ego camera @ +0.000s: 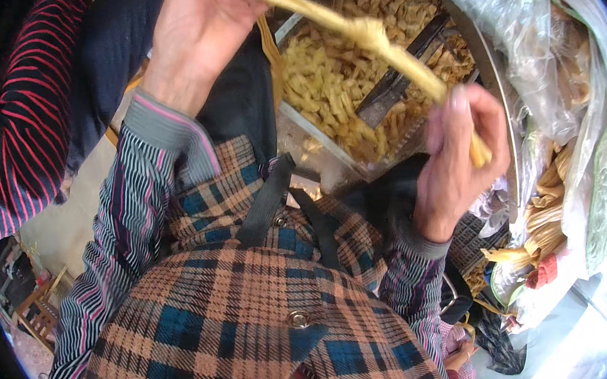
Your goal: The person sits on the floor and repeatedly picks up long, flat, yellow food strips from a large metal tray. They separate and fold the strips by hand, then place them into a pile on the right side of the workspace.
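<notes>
A pale yellow strip of dried plant fibre, knotted near its middle [372,35], is stretched between my two hands. My left hand [203,34] pinches one end at the upper left, palm towards the camera. The other part runs through the curled fingers of my right hand [461,145], where a short end sticks out. Below the strip lies a clear-walled tray [320,136] holding many small yellow knotted pieces [315,80]. A dark bar [389,87] crosses the tray, with browner pieces on its far side.
Clear plastic sheeting [544,65] and bundles of dried husk-like strips [546,231] are at the right. A person in a red-striped sleeve [35,106] sits close by on the left. Another person [461,356] is at the lower right. A wooden chair [38,311] stands at the lower left.
</notes>
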`<state>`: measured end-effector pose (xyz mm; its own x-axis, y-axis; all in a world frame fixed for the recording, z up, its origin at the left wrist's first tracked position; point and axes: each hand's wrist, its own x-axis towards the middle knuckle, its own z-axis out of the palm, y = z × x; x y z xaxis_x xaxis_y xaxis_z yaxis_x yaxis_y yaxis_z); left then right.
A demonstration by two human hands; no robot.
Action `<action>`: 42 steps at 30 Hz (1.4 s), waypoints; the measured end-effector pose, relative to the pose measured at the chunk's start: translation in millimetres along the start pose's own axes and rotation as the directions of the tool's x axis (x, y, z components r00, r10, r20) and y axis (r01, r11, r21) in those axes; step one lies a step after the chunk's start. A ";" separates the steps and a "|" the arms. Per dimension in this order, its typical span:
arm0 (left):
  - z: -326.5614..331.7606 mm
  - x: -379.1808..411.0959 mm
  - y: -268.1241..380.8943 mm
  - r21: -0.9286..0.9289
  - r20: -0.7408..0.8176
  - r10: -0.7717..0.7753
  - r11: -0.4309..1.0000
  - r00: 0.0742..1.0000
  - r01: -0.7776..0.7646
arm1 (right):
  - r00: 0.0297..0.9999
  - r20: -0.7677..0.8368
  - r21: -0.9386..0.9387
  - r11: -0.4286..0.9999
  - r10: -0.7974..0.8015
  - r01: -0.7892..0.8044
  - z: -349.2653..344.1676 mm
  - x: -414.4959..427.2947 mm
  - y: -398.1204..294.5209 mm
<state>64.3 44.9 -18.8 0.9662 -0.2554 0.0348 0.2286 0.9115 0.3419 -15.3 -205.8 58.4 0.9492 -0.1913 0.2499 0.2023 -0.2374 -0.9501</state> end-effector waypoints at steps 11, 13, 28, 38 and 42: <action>-2.0 -95.8 -31.1 0.026 -0.410 -0.070 0.996 0.910 0.088 | 0.977 0.158 -0.535 0.844 0.141 -0.035 -8.7 -67.9 115.8; 20.8 -92.6 -55.3 -0.200 -0.345 -0.140 0.977 0.928 0.073 | 0.856 0.469 -0.125 0.976 0.219 -0.181 30.3 -83.5 76.0; 41.0 -116.2 -88.1 0.795 0.240 -0.707 0.536 0.665 0.284 | 0.693 0.661 -0.353 0.934 0.287 -0.049 7.4 -66.9 18.2; 32.2 -93.2 -72.5 0.692 -0.512 -0.317 0.398 0.798 0.602 | 0.812 0.041 0.154 0.799 0.582 -0.581 -65.1 -85.5 51.3; 24.8 -108.5 -109.5 0.343 -0.507 -0.444 0.682 0.739 0.646 | 0.899 0.396 -0.301 0.951 0.187 -0.066 32.3 -111.4 29.1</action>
<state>-68.5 -35.2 -36.7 0.6726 -0.4300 -0.6023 0.7390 0.3462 0.5780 -107.3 -160.7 -3.2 0.9866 0.1610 -0.0275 0.0575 -0.4996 -0.8644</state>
